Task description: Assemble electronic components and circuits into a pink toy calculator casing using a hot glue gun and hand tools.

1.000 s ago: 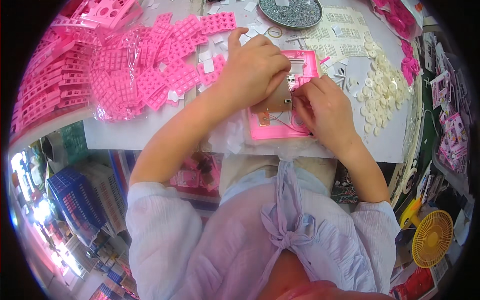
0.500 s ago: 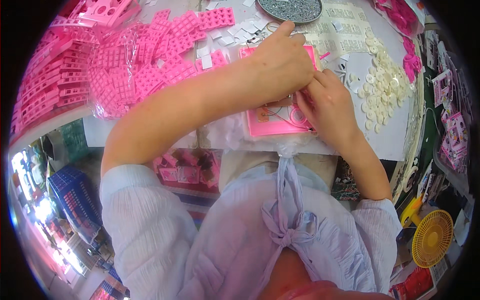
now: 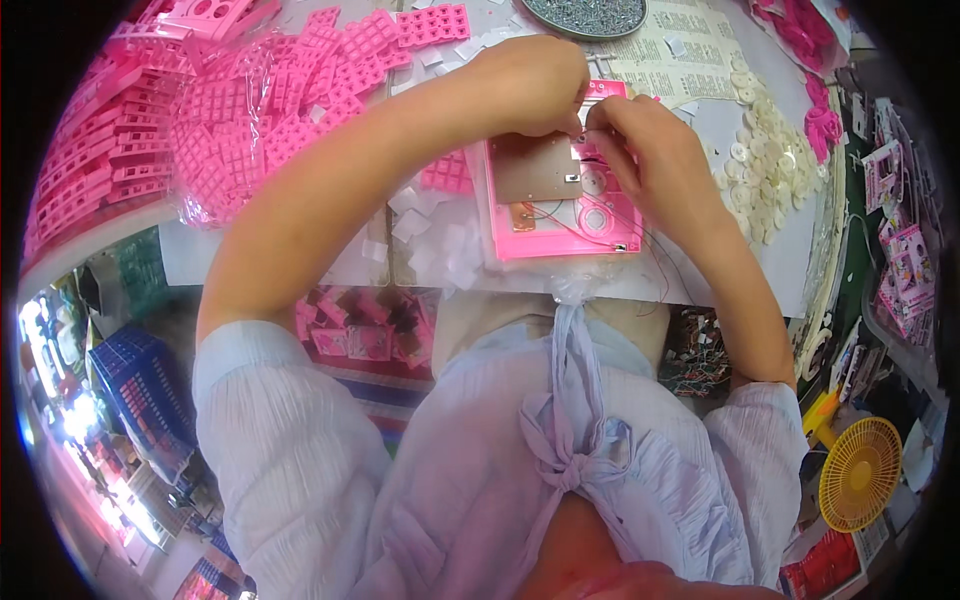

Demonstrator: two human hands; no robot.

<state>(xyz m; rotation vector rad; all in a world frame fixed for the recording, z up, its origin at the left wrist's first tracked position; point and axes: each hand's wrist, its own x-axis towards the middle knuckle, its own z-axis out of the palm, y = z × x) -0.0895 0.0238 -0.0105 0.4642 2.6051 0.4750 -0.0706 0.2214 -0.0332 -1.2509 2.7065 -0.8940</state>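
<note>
On the table right before me lies a pink plastic casing (image 3: 512,247), its inside facing up. A flat brown board (image 3: 535,172) covers its upper left part. Thin wires (image 3: 560,218) run across the lower part, near a pink ring (image 3: 594,220). My left hand (image 3: 545,85) is closed over the casing's far part, fingertips pointing down at the board's right edge. My right hand (image 3: 648,140) meets it from the right, thumb and forefinger pinched close to the left fingertips. Whatever sits between the fingers of either hand is too small or hidden.
A round tray of small metal screws (image 3: 585,15) stands at the back beside a printed sheet (image 3: 695,50). Cream round pieces (image 3: 765,170) are heaped at the right. Pink button grids (image 3: 335,85) and stacked pink frames (image 3: 110,165) fill the left. White paper squares (image 3: 410,225) lie near the casing.
My left hand has shifted left, and my right hand has moved slightly up. More of the casing and the brown board shows now, with wires trailing past the casing's right edge.
</note>
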